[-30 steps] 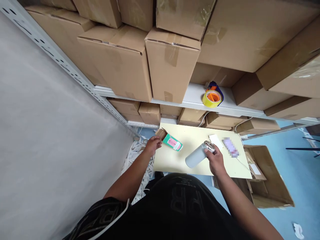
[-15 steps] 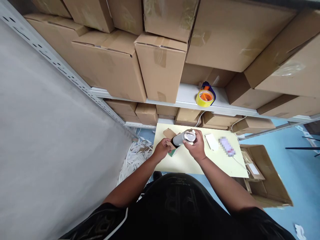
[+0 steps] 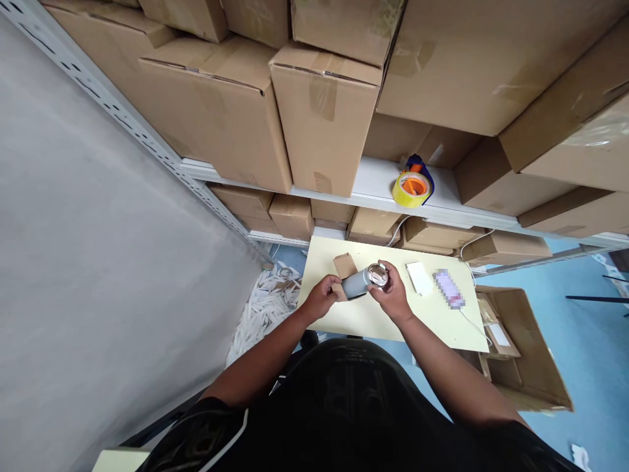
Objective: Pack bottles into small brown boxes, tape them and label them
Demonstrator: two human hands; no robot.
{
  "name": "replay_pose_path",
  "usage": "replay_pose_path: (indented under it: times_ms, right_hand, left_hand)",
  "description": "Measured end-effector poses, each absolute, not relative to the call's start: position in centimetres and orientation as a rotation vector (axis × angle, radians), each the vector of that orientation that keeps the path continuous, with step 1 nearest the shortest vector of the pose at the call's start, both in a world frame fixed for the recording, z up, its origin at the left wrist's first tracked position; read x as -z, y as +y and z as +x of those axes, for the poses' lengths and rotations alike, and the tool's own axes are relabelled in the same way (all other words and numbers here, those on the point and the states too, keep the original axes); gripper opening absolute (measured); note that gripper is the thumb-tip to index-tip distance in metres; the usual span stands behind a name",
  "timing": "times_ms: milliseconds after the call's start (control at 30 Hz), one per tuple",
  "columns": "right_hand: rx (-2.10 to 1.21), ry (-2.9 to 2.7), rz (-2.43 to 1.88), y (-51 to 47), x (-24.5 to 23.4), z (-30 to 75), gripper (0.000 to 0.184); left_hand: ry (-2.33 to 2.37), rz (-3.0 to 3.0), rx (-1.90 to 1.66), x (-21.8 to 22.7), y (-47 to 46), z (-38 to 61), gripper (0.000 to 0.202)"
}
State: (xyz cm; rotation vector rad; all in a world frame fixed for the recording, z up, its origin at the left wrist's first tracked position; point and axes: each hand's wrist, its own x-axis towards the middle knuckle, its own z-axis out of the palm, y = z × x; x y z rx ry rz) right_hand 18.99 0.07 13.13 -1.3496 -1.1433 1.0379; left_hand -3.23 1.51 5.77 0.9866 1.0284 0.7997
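Over the table, a grey tumbler (image 3: 354,284) with a shiny lid (image 3: 377,275) lies tilted, lid end to the right. My right hand (image 3: 393,295) is closed around that lid end, thumb in front and fingers behind. At the tumbler's lower end is a small cardboard box (image 3: 345,265) with its flap up. My left hand (image 3: 320,298) pinches this box at its left side. Whether the tumbler's base sits inside the box or just against its opening, I cannot tell.
On the pale yellow table (image 3: 393,322) lie a white box (image 3: 419,278) and a blurred-out phone-like item (image 3: 449,289) with a cable. A yellow tape roll in a dispenser (image 3: 411,189) sits on the shelf among cartons (image 3: 324,124). An open carton (image 3: 535,354) stands right; white scraps (image 3: 260,308) lie left.
The tumbler has tipped flatter and shifted slightly right, showing more of its grey side. Both hands keep their hold. The camera view has shifted a little.
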Motion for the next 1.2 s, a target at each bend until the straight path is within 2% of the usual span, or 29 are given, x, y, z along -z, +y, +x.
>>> replay_pose_path:
  times_ms: [200, 333, 467, 567, 667, 733, 800, 867, 967, 1033, 1100, 1200]
  right_hand:
    - [-0.673, -1.898, -1.4, -1.2, -11.5, 18.9, 0.064]
    - [-0.423, -2.167, -1.46, -1.6, -8.9, 18.3, 0.065]
    - [-0.528, -2.189, -1.45, -2.3, -7.3, 18.3, 0.07]
    - [-0.713, -1.914, -1.5, -3.1, -7.0, 18.7, 0.075]
    - [-0.794, -1.758, -1.484, -3.9, -7.0, 19.1, 0.059]
    - [-0.766, -1.865, -1.412, -4.3, -6.8, 19.1, 0.042]
    - [-0.674, -1.975, -1.374, -4.5, -6.5, 18.9, 0.031]
    - [-0.577, -2.02, -1.388, -4.6, -6.1, 18.5, 0.027]
    - [-0.495, -2.024, -1.438, -4.4, -5.8, 18.0, 0.024]
    - [-0.495, -2.007, -1.457, -4.1, -5.8, 17.8, 0.025]
    - [-0.525, -1.965, -1.479, -3.9, -5.6, 17.7, 0.03]
    - [-0.593, -1.853, -1.516, -3.7, -5.1, 17.7, 0.04]
  left_hand:
    - [0.99, 1.077, -0.816, -4.9, 1.8, -3.4, 0.035]
    - [0.989, 1.147, -0.757, -3.8, 1.4, -3.6, 0.035]
    - [1.011, 1.142, -0.759, -3.5, 1.2, -3.9, 0.04]
    - [0.991, 1.13, -0.779, -3.9, 1.2, -4.0, 0.05]
    - [0.958, 1.127, -0.799, -4.6, 1.2, -4.0, 0.043]
    - [0.95, 1.158, -0.788, -4.8, 1.2, -3.8, 0.034]
    - [1.018, 1.25, -0.771, -4.7, 1.4, -3.3, 0.033]
    - [1.173, 1.347, -0.794, -4.5, 1.9, -2.7, 0.05]
    - [1.287, 1.387, -0.787, -4.7, 3.0, -2.1, 0.091]
    - [1.225, 1.433, -0.738, -5.5, 3.4, -2.2, 0.103]
    - [1.137, 1.558, -0.738, -6.5, 3.3, -2.7, 0.098]
    - [1.008, 1.863, -0.794, -7.5, 2.1, -3.6, 0.066]
